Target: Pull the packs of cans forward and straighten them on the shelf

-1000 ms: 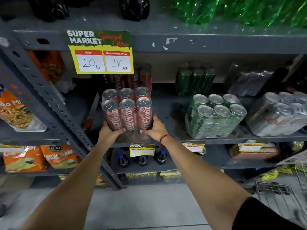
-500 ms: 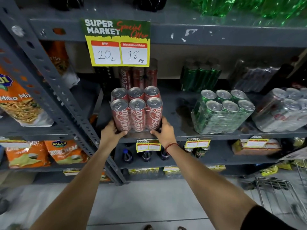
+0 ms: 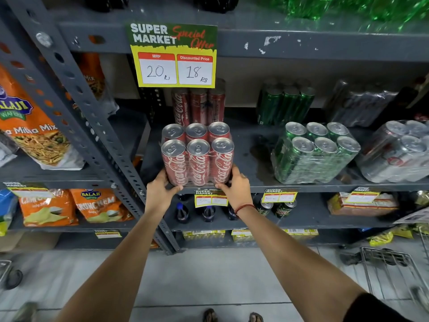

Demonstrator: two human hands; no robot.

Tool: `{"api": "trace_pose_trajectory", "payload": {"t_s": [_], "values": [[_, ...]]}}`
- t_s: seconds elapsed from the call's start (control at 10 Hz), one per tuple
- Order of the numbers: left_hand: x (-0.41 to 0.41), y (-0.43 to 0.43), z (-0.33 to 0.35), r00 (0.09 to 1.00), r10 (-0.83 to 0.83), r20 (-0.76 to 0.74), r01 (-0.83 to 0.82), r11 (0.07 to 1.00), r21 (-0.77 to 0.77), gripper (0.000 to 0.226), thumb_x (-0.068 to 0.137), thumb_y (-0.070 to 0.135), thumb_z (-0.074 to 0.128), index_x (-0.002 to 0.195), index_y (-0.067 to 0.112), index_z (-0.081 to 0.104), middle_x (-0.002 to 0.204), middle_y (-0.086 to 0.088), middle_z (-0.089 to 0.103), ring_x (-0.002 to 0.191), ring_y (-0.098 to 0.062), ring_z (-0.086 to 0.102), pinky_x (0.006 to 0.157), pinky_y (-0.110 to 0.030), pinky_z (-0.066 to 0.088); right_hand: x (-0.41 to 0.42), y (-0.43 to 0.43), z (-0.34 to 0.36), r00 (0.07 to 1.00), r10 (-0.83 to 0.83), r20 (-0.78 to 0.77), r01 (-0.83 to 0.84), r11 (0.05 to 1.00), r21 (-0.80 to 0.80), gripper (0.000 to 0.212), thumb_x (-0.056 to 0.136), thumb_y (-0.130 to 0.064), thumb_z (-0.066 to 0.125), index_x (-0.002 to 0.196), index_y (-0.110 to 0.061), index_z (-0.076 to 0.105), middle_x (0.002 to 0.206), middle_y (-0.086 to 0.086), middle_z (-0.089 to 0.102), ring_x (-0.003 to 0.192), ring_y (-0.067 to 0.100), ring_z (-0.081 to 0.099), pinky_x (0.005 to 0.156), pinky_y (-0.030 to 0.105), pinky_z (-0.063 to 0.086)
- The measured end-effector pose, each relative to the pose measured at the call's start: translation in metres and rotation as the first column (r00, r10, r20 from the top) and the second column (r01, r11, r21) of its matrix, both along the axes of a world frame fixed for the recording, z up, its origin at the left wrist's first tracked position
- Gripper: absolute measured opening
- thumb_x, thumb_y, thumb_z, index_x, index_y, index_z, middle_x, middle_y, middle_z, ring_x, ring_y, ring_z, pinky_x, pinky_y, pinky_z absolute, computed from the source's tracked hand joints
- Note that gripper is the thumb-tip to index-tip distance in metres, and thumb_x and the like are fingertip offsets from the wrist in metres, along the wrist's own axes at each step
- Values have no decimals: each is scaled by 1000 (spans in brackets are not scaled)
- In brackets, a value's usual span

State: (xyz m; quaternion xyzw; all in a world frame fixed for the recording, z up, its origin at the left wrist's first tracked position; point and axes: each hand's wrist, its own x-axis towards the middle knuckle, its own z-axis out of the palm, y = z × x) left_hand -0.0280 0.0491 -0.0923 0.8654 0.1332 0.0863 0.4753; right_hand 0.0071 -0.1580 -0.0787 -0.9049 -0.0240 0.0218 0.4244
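Observation:
A shrink-wrapped pack of red cola cans stands at the front edge of the grey shelf. My left hand grips its lower left corner and my right hand grips its lower right corner. Behind it stands a second red pack, farther back. To the right a pack of green cans sits near the front, turned slightly askew, with another green pack behind it. A silver pack lies at the far right, tilted.
A yellow price sign hangs from the shelf above. A slanted steel upright borders the left. Orange snack bags fill the left bay. Small bottles stand on the shelf below. A wire trolley stands on the floor at right.
Both hands have stayed on the red pack's lower corners while it slid forward to the shelf's front edge. My view has moved closer and slightly left.

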Motion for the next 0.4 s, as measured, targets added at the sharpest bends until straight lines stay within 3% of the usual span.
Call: {"api": "trace_pose_trajectory", "payload": {"t_s": [0.2,0.3,0.4], "values": [[-1,-2,3,1000,13,-24,-13,1000,12,62,74,9,76,130,8,48,119,-10,67,108,-18,63,94,-28,47,-2,-1,4,1000,5,-7,-5,1000,8,61,76,-12,75,127,-4,42,114,21,61,109,34,56,96,42,47],[-6,-13,11,997,49,-57,-40,988,146,53,77,14,71,124,4,49,115,-16,67,105,-31,63,85,-31,48,-11,0,15,1000,26,-1,-26,1000,10,57,77,-16,74,124,-5,45,120,18,58,116,32,51,100,42,44],[-6,-25,29,963,162,-215,-81,936,341,40,81,26,65,110,1,53,108,-22,64,98,-41,60,73,-40,47,-14,-3,29,990,-10,142,25,994,-106,48,84,-23,64,125,-4,46,121,18,56,117,33,48,96,45,45]]}}
